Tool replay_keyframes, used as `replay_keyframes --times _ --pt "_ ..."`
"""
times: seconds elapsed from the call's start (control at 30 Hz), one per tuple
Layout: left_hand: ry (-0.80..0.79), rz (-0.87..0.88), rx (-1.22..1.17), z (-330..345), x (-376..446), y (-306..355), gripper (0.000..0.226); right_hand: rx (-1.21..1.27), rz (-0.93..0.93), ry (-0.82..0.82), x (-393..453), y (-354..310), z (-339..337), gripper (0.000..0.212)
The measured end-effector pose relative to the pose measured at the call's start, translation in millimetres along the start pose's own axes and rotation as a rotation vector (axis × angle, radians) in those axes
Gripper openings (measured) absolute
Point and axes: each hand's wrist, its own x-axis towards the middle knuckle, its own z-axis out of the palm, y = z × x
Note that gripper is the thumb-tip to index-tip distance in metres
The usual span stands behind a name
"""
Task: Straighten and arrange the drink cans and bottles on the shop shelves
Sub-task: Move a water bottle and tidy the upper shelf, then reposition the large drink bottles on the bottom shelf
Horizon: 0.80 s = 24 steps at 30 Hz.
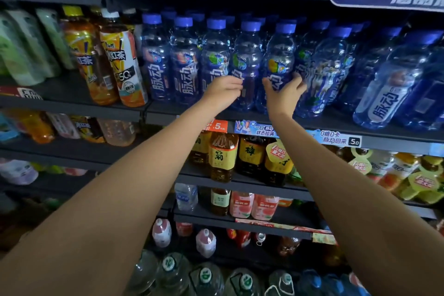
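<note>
While both bare arms reach up to the shelf (pixel 324 125) of blue-capped drink bottles, each hand meets a different bottle in the front row. The left hand (pixel 222 91) lies against the lower front of a blue bottle (pixel 247 60), its fingers (pixel 236 81) loosely curled and touching the label; whether they actually pinch it I cannot tell. Just to the right, the right hand (pixel 284 94) wraps a neighbouring blue bottle (pixel 280 55): the thumb sits on the bottle's left side and the other fingers (pixel 299 80) curl round its right side, so the bottle's lower body lies between them. Both bottles stand upright on the shelf, close beside each other and in line with the rest of the row. To the left of the blue row stand orange iced-tea bottles (pixel 120 60). On the shelf below, under the price strip (pixel 336 138), are amber tea bottles (pixel 222 156) with yellow labels.
</note>
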Motion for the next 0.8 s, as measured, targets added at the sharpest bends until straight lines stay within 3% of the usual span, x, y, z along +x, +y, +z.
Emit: replay_keyframes --times 0.1,0.17,0.37,0.47,0.57,0.63,0.8 --pt "0.213 0.185 0.18 5 -21 -24 0.028 -0.017 -0.282 0.149 -30 11 -4 0.031" --pt "0.262 0.267 0.286 7 -36 -43 0.023 -0.054 -0.444 0.127 -50 17 -4 0.024" --pt "0.236 0.322 0.541 11 -82 -109 0.022 -0.222 -0.738 -0.286 -131 61 16 0.031" --pt "0.159 0.214 0.541 -3 -99 -137 0.027 -0.539 -0.621 -0.669 -156 105 38 0.031" --pt "0.156 0.039 0.529 -25 -107 -163 0.031 -0.693 -0.253 -0.992 -173 124 53 0.048" --pt "0.148 -0.098 0.534 -38 -111 -183 0.033 -0.696 -0.142 -1.05 -186 126 62 0.048" --pt "0.117 -0.335 0.517 -44 -120 -254 0.033 -0.606 -0.065 -1.11 -220 138 94 0.046"
